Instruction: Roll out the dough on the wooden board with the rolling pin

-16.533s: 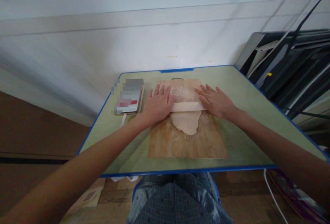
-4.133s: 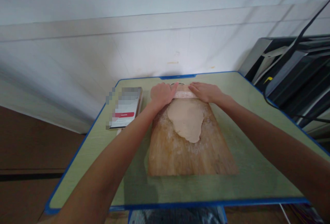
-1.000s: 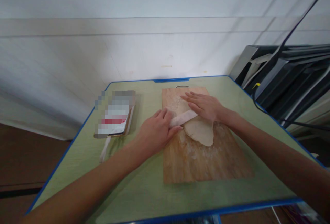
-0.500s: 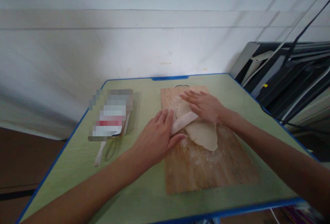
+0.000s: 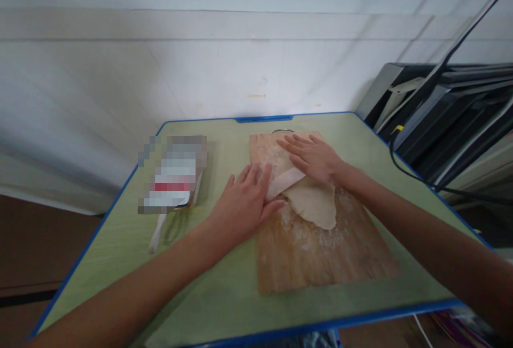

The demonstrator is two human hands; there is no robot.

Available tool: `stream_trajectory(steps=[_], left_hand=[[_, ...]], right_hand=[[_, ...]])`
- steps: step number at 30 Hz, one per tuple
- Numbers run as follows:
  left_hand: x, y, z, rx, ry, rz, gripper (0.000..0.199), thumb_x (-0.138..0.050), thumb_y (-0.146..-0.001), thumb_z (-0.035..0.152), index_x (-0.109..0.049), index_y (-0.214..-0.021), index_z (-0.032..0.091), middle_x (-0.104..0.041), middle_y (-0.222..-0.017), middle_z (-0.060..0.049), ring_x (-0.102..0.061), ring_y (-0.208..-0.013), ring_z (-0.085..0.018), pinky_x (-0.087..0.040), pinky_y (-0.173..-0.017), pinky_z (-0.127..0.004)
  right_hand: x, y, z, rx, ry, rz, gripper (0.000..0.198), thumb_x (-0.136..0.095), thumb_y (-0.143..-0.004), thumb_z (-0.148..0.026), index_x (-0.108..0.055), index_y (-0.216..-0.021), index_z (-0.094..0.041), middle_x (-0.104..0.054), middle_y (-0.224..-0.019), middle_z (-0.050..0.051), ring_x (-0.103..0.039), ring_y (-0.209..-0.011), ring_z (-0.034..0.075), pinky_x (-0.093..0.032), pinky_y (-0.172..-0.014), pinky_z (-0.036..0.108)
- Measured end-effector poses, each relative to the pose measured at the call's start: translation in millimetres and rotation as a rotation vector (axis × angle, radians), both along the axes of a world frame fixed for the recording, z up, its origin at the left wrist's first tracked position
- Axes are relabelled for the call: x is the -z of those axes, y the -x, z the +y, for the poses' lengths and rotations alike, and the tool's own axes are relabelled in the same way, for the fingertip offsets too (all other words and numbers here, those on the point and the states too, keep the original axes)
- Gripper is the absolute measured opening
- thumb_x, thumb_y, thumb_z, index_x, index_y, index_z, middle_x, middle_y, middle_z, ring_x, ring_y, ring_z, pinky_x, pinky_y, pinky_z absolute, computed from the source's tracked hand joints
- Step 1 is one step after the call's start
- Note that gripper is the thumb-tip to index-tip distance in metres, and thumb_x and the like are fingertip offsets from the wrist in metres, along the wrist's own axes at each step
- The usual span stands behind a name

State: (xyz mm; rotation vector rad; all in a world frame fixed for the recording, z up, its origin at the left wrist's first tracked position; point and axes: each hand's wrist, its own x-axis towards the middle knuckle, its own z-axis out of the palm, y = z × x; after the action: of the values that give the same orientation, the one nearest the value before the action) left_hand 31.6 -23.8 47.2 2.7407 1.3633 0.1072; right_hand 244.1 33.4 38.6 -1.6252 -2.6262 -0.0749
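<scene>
A pale rolling pin (image 5: 285, 183) lies slantwise over a flat sheet of dough (image 5: 315, 202). On the pin's near left end rests my left hand (image 5: 247, 198), its fingers stretched forward and the thumb out to the side. My right hand (image 5: 310, 156) lies flat and open over the far right end, hiding it. Both palms press on the pin without fingers wrapped round it. Under the dough is a wooden cutting board (image 5: 328, 262) dusted with flour, with a metal handle at its far edge. Part of the dough beyond the pin is covered by the right hand.
A phone-like object (image 5: 172, 174), partly blurred out, leans on a stand at the left of the green table (image 5: 224, 305). The table has a blue rim. Behind it rises a white wall (image 5: 224, 70). Dark flat panels (image 5: 444, 118) and cables stand at the right.
Both hands have shifted slightly forward and left with the rolling pin. Fingers of the left hand are more spread. The camera view has tilted a little.
</scene>
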Motion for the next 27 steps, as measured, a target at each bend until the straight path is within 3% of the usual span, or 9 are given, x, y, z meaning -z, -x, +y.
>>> stream_trajectory(steps=[5,9,12,17,20,27], left_hand=[[1.7,6,15,-0.068,0.029,-0.058,0.061,-0.032,-0.094,0.048,-0.031,-0.138,0.006,-0.041,-0.141,-0.022,-0.038,-0.131,-0.032,-0.039,-0.101,-0.046],[-0.1,-3,-6,-0.043,-0.088,0.057,0.071,-0.043,-0.089,0.055,-0.03,-0.14,0.008,-0.034,-0.145,-0.025,-0.032,-0.134,-0.039,-0.034,-0.102,-0.058],[-1.7,-7,-11,-0.019,-0.118,0.086,0.075,-0.05,-0.085,0.054,-0.028,-0.142,0.01,-0.03,-0.147,-0.026,-0.03,-0.134,-0.04,-0.034,-0.102,-0.058],[1.0,4,23,-0.031,0.026,-0.071,0.059,-0.035,-0.095,0.045,-0.032,-0.138,0.005,-0.041,-0.141,-0.023,-0.038,-0.132,-0.029,-0.035,-0.105,-0.043],[2.8,8,29,-0.064,0.035,-0.083,0.054,-0.028,-0.097,0.041,-0.032,-0.137,0.005,-0.041,-0.141,-0.022,-0.036,-0.134,-0.028,-0.033,-0.107,-0.043],[1.4,-10,-15,0.015,-0.103,0.043,0.082,-0.058,-0.079,0.057,-0.028,-0.142,0.014,-0.024,-0.15,-0.025,-0.023,-0.136,-0.042,-0.036,-0.103,-0.051]], right_hand=[[-6,15,29,0.009,0.105,0.023,0.058,-0.022,-0.093,-0.039,-0.027,-0.146,-0.017,-0.029,-0.151,0.009,-0.026,-0.138,0.023,-0.025,-0.109,0.048],[1,2,5,-0.017,0.023,0.033,0.055,-0.02,-0.094,-0.039,-0.029,-0.145,-0.02,-0.032,-0.149,0.007,-0.027,-0.137,0.024,-0.025,-0.108,0.052],[5,-5,-9,-0.004,-0.027,0.054,0.055,-0.017,-0.095,-0.039,-0.029,-0.146,-0.021,-0.033,-0.149,0.007,-0.027,-0.137,0.024,-0.023,-0.108,0.053],[-2,15,31,0.036,0.082,0.058,0.057,-0.021,-0.095,-0.044,-0.025,-0.147,-0.022,-0.028,-0.151,0.007,-0.025,-0.138,0.023,-0.024,-0.109,0.049],[-6,22,46,0.048,0.148,0.049,0.061,-0.02,-0.095,-0.047,-0.021,-0.148,-0.018,-0.027,-0.151,0.008,-0.023,-0.138,0.024,-0.022,-0.11,0.048],[4,-4,-4,0.003,-0.016,0.074,0.06,-0.014,-0.095,-0.049,-0.029,-0.146,-0.021,-0.034,-0.149,0.006,-0.025,-0.138,0.024,-0.022,-0.109,0.052]])
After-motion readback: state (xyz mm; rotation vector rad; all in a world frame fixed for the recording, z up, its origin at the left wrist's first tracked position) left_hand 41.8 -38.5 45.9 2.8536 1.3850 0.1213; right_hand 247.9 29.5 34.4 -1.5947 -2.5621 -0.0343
